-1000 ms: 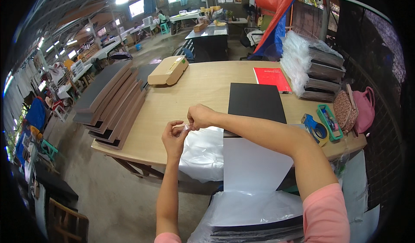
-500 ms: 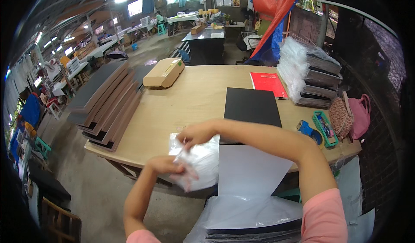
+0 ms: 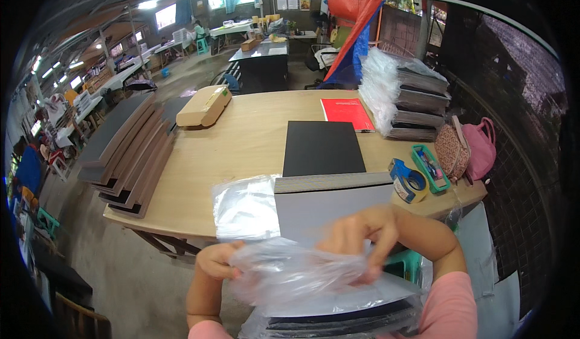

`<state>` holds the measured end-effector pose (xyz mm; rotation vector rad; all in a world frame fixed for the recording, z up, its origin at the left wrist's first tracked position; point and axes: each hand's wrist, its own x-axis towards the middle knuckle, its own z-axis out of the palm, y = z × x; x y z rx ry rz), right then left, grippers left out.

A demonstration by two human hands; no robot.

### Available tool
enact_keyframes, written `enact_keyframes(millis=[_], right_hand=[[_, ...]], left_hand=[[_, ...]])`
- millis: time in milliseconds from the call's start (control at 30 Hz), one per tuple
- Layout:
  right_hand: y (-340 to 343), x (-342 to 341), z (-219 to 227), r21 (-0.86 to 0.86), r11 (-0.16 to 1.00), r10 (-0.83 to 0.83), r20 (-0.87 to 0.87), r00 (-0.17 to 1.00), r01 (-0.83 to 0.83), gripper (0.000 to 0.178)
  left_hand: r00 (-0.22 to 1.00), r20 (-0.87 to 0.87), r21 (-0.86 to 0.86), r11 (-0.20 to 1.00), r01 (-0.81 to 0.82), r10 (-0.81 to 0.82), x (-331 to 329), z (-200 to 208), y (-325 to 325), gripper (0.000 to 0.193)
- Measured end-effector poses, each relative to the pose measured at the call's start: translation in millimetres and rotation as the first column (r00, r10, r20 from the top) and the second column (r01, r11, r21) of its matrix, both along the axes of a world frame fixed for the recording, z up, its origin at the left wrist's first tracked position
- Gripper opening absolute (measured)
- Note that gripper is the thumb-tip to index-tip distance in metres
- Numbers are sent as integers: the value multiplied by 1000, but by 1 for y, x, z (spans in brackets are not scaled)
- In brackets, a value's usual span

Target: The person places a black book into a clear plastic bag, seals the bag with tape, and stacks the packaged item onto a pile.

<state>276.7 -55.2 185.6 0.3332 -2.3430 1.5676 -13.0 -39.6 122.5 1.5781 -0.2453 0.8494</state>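
Note:
Both hands hold a clear plastic bag (image 3: 290,269) low in front of me. My left hand (image 3: 217,260) grips its left edge and my right hand (image 3: 356,233) pinches its upper right part. Under the bag lies a stack of bagged black boards (image 3: 338,321). Just beyond the hands, a grey sheet (image 3: 326,209) and another clear bag (image 3: 244,206) hang over the near edge of the wooden table (image 3: 241,146). A stack of black boards (image 3: 323,149) rests on the table behind the grey sheet.
A blue tape dispenser (image 3: 408,181), a green tray (image 3: 428,167), a patterned pouch and pink bag (image 3: 477,149) sit right. Bagged board piles (image 3: 405,97), a red folder (image 3: 346,112) and a cardboard box (image 3: 204,106) lie farther back. Long brown boards (image 3: 130,152) lean at the left.
Both hands came down from above the table edge toward my lap, bringing a clear bag with them. The view tilted and shifted left.

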Motion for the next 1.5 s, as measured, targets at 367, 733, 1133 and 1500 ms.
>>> enact_keyframes(millis=[367, 733, 1133, 1500], right_hand=[[-41, 93, -68, -386, 900, 239, 45, 970, -203, 23], [-79, 121, -105, -620, 778, -238, -432, 870, -95, 26], [-86, 133, -141, -644, 750, -317, -147, 937, 152, 26], [-53, 95, -89, -39, -597, -747, -337, -573, 801, 6]], left_hand=[[837, -304, 178, 836, 519, -455, 92, 26, -13, 40], [922, 42, -486, 814, -318, 385, 75, -88, -35, 29], [881, 356, -587, 659, 470, -312, 75, -38, -8, 40], [-39, 142, 856, -142, -498, 989, 86, -7, -3, 61]])
